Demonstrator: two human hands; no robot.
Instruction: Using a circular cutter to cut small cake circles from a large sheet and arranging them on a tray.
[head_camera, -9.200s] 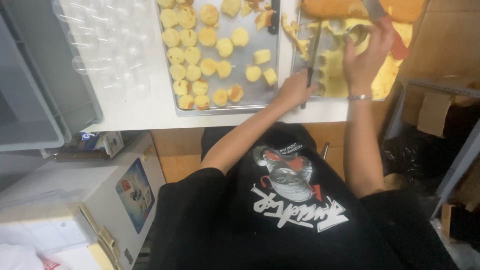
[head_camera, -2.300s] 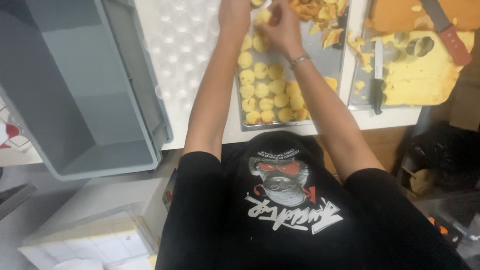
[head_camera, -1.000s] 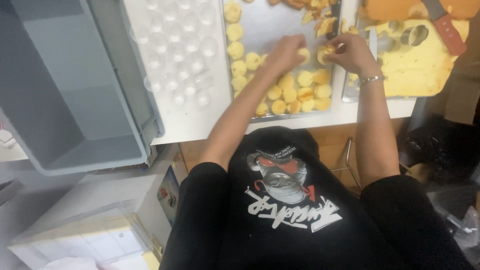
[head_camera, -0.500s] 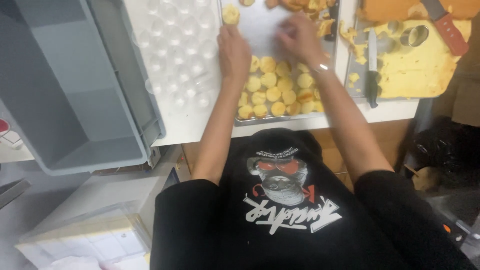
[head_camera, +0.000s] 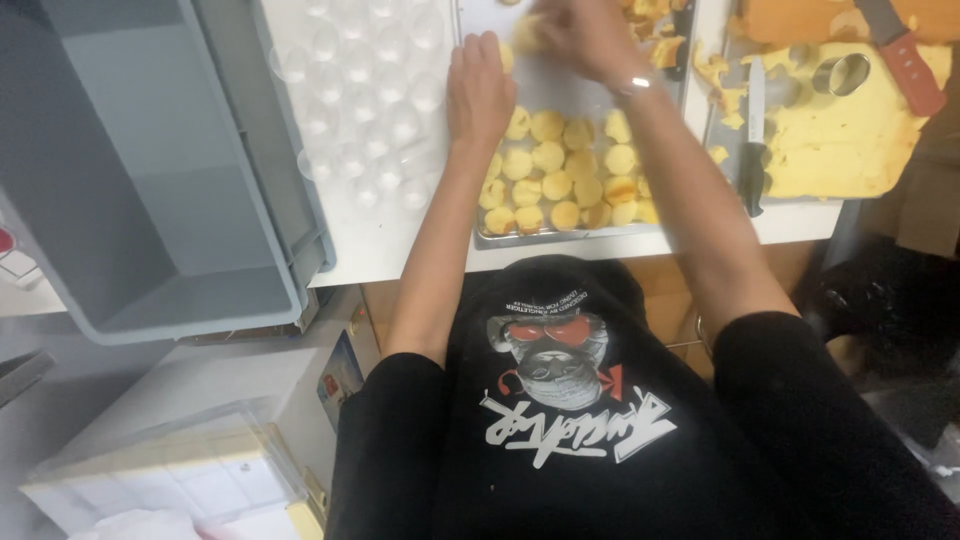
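Head view, looking straight down: my left hand lies palm down on the metal baking tray, fingers together, fingertips touching a small yellow cake round at the tray's left edge. Whether it grips that round or just rests against it, I cannot tell.

My right hand is up near the top of the tray, fingers curled around another pale round, pinching it just beside the left fingertips. A bracelet sits on that wrist.

Below both hands, rows of cut cake rounds fill the near end of the tray, packed touching one another. Offcuts are heaped at the tray's far right corner.

Left of the tray, a clear plastic mould sheet with round cups lies on the white worktop. Further left stands a big grey plastic crate, hanging over the worktop's edge.

To the right, a second tray carries a yellow sponge slab with round holes cut out. A metal ring cutter rests on it, a black-handled knife lies beside it, and a red-handled tool lies across the far corner.
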